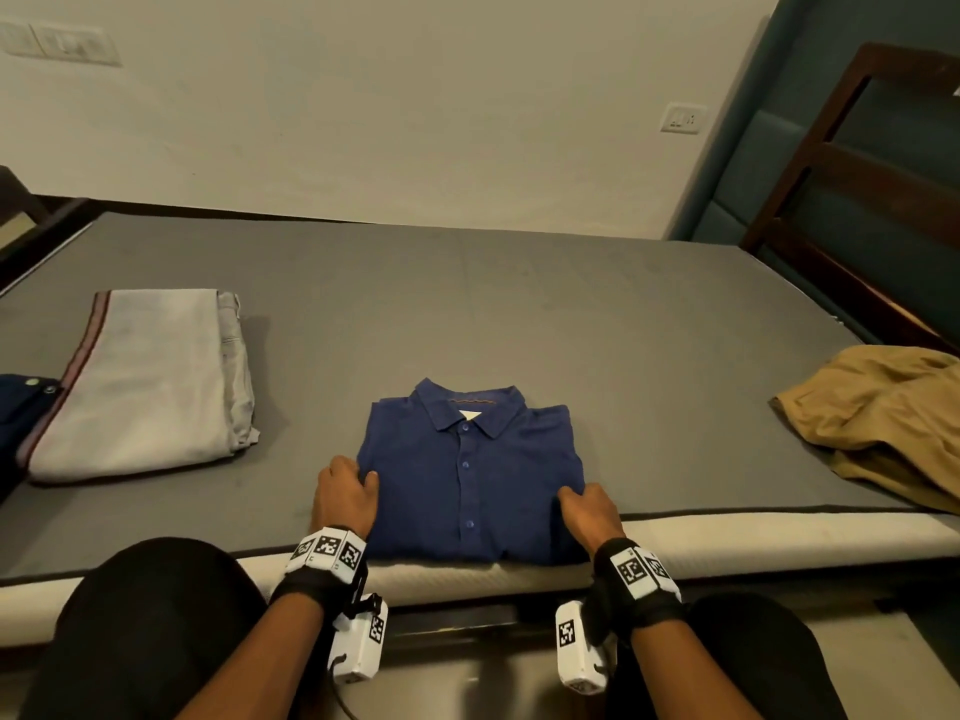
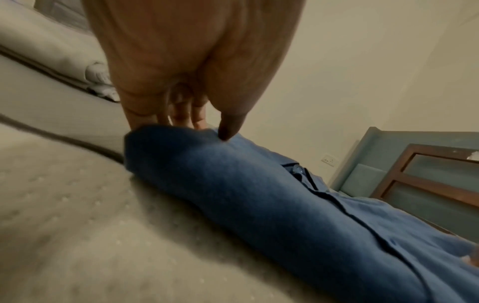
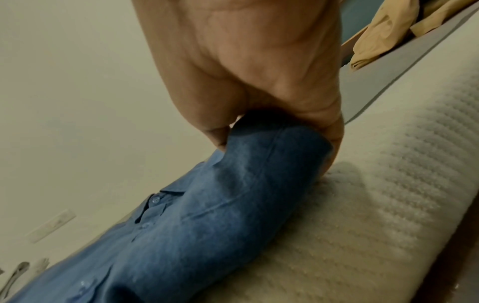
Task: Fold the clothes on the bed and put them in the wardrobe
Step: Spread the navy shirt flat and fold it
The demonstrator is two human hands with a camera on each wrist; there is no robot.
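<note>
Blue shirt (image 1: 470, 485), folded, collar up, lay btwn the two hands at near edge of bed (image 1: 519, 314). Left hand (image 1: 344, 493) pinched its left side: thumb on top, fingers (image 2: 181, 114) tucked under the fold. Right hand (image 1: 589, 514) gripped the right side likewise, thumb over, fingers curled beneath. Judged: light, soft, limp cloth; will sag and unfold if lifted by one edge, so take both side folds, fingers well under. Count: 1 blue shirt; 1 grey folded trousers (image 1: 150, 381) well left of left fingers; 1 dark garment (image 1: 21, 402) beyond that, partly cut off; 1 tan garment (image 1: 883, 423), unfolded, well right of right fingers.
</note>
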